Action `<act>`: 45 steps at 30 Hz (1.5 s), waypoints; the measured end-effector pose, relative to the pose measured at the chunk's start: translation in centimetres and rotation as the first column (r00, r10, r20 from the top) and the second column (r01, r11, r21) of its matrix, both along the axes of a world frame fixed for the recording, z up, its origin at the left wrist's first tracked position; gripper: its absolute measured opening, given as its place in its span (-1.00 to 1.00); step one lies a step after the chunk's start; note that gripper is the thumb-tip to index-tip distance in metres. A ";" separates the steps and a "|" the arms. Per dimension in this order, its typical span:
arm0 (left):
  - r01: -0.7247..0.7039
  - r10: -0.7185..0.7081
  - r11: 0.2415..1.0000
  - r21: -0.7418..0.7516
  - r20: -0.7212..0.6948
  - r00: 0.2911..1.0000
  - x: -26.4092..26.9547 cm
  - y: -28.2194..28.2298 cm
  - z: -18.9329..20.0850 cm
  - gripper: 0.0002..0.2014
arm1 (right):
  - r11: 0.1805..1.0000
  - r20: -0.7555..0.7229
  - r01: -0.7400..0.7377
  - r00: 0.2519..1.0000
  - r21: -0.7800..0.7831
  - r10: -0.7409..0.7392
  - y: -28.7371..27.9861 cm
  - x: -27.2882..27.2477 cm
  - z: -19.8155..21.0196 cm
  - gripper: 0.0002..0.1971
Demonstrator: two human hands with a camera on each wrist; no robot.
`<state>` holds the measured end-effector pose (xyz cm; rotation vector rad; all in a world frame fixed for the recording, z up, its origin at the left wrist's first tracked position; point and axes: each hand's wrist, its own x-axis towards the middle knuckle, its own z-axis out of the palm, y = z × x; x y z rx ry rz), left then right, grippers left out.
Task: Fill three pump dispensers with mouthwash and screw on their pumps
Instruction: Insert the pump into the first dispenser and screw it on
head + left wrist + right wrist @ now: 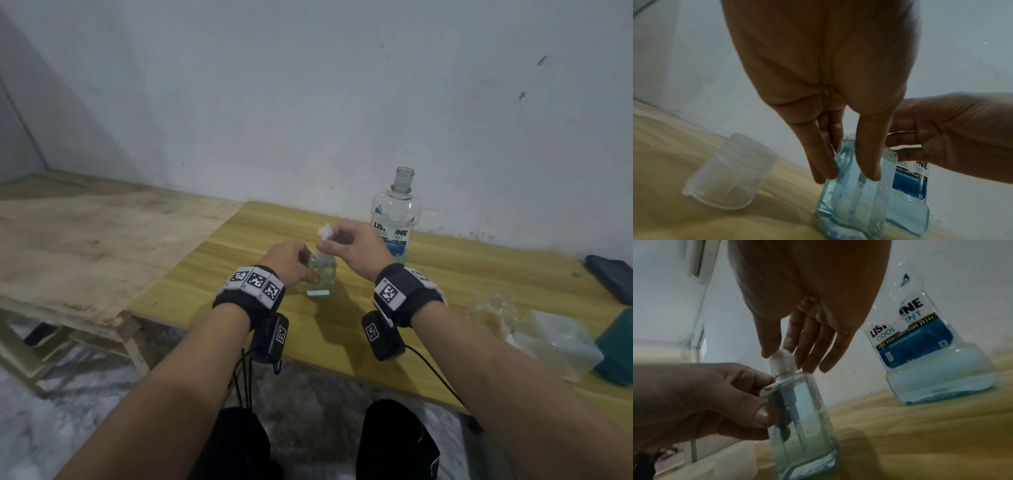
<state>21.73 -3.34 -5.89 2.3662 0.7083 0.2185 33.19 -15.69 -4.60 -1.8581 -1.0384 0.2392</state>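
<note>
A clear square dispenser (322,275) of pale blue mouthwash stands on the yellow table (212,294). My left hand (296,263) grips its body, thumb on the near side and fingers on the far side (846,176). My right hand (337,241) pinches the white pump (324,235), which sits in the dispenser's neck (782,361); its tube runs down inside the liquid. In the right wrist view the right hand (784,356) has its thumb and forefinger on the pump, above the dispenser (803,426). Just behind stands the open mouthwash bottle (395,219), about a third full.
A translucent cap (729,172) lies tipped on the table left of the dispenser. Clear plastic items (555,342), a teal object (616,349) and a dark object (613,277) sit at the right. A lower plywood bench (85,246) adjoins on the left.
</note>
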 end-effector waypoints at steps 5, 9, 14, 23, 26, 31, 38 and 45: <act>-0.002 0.002 1.000 -0.017 0.004 1.000 -0.1 0.0 0.0 -0.54 | 0.997 -0.042 -0.068 0.997 -0.025 0.066 -0.2 0.2 0.0 -0.70; -0.004 0.004 1.000 -0.027 0.017 1.000 -0.1 -0.1 0.1 -0.58 | 0.989 -0.038 -0.100 0.995 -0.113 0.096 -0.5 0.2 -0.1 -0.73; -0.005 0.006 0.998 -0.055 0.021 1.000 -0.1 -0.1 0.0 -0.55 | 0.995 -0.053 -0.053 0.997 -0.087 0.049 -0.6 0.5 -0.3 -0.67; -0.020 0.022 0.998 -0.051 0.029 0.999 -0.1 -0.3 -0.1 -0.57 | 0.992 -0.141 -0.079 0.988 -0.096 0.065 -0.7 0.6 -0.8 -0.65; -0.026 0.027 0.999 -0.033 0.029 0.999 -0.1 -0.4 -0.2 -0.58 | 0.989 -0.147 -0.103 0.985 -0.103 0.087 -0.7 0.5 -0.7 -0.58; -0.012 0.013 1.000 -0.014 0.015 1.000 0.0 -0.4 -0.2 -0.61 | 0.988 -0.177 -0.125 0.978 -0.092 0.108 -0.6 0.6 -0.6 -0.57; -0.008 0.008 1.000 -0.004 -0.002 1.000 0.1 -0.5 -0.2 -0.65 | 0.990 -0.280 -0.115 0.956 -0.079 0.089 -0.8 0.6 -0.7 -0.65; -0.014 0.014 1.000 0.013 -0.005 1.000 0.1 -0.4 -0.2 -0.68 | 0.988 -0.340 -0.115 0.938 -0.103 0.074 -0.5 0.5 -0.8 -0.69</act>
